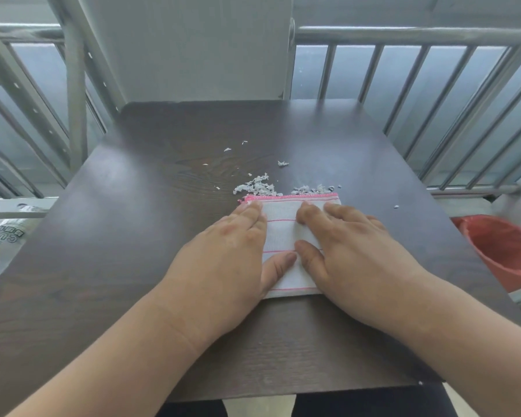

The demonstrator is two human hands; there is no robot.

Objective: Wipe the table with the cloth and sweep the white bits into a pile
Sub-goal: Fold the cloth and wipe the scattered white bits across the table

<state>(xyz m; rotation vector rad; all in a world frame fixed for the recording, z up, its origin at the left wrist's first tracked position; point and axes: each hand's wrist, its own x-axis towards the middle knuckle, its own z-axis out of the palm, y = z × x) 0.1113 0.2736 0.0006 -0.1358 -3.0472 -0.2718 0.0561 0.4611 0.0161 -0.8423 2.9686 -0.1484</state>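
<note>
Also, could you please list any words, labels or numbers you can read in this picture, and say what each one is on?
"CUP" on the plastic bag left of the table, seen upside down.
Smaller marks above it on the bag: too blurred to read.
Nothing written on the cloth, the red bin or the table.

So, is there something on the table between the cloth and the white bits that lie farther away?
Nothing visible. The cloth, under the left hand and right hand, already touches the main bits. Only bare table separates it from the scattered bits beyond.
</note>
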